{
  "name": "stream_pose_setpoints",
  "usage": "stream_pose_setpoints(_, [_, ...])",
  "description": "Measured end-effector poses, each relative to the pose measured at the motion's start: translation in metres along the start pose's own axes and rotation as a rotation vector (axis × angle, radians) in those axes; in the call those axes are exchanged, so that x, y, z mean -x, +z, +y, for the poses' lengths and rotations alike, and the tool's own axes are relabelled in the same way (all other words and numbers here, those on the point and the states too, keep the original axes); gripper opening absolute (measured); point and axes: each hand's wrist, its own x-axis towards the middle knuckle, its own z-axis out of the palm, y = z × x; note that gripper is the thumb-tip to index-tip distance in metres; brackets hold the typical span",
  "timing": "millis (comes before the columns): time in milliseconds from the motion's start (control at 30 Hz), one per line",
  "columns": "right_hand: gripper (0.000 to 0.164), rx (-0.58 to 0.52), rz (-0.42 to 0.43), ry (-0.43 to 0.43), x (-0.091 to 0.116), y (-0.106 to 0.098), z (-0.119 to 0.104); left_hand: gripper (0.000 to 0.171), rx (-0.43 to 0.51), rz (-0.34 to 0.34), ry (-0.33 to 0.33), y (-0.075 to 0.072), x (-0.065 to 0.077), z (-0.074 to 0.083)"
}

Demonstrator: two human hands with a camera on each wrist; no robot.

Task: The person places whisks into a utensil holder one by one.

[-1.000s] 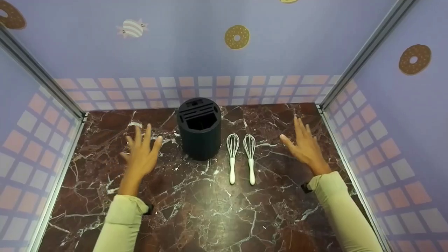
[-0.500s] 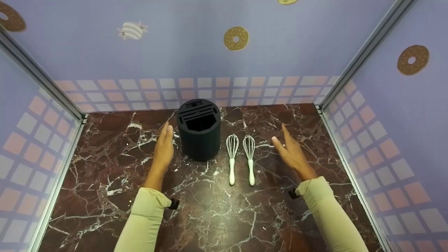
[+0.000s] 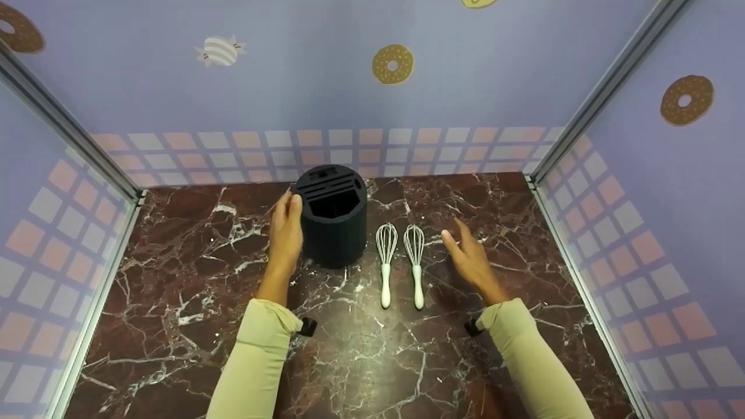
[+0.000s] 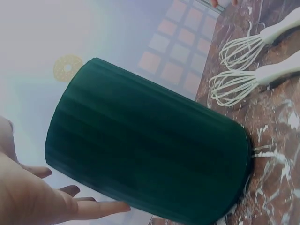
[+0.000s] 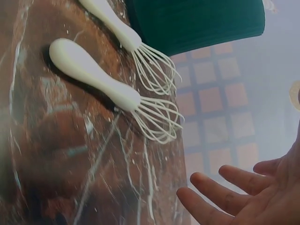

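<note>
A dark green ribbed utensil holder (image 3: pixel 334 241) stands upright on the marbled tabletop, its black top divided into slots and a larger opening. At its left side is my left hand (image 3: pixel 285 235), fingers extended along the wall near the rim; in the left wrist view the fingers (image 4: pixel 101 209) lie close to the holder, and contact is hard to tell. Two white whisks lie side by side right of the holder, a left whisk (image 3: pixel 386 285) and a right whisk (image 3: pixel 418 285), wires pointing away. My right hand (image 3: pixel 470 259) hovers right of them, fingers spread and holding nothing.
Purple walls with pink and white checks (image 3: pixel 371 137) enclose the back and both sides. Metal corner strips (image 3: pixel 605 87) run along the wall joints. Reddish-brown marbled tabletop (image 3: pixel 349 372) extends in front of the whisks.
My left hand has moved right, from apart to the holder's left side. My right hand has come left toward the whisks. The holder and whisks stay in place.
</note>
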Motion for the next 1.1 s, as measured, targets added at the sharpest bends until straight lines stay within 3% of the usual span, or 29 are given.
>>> stream_pose_setpoints(367, [0.078,-0.287,-0.053,0.268,0.001,0.026,0.003,0.062,0.010,0.017,-0.056,0.012,-0.008,-0.005])
stream_pose_setpoints(567, [0.083,-0.307,-0.093,0.309,0.005,0.042,0.009,0.059,-0.023,0.017,-0.035,0.014,-0.009,-0.009])
stream_pose_setpoints(867, [0.077,-0.335,-0.086,0.379,0.012,0.064,0.013,0.059,-0.020,-0.001,0.004,0.014,-0.010,-0.011])
stream_pose_setpoints(1100, [0.072,-0.253,-0.058,0.308,0.015,0.077,0.015,0.059,-0.019,-0.011,0.021,0.013,-0.010,-0.012])
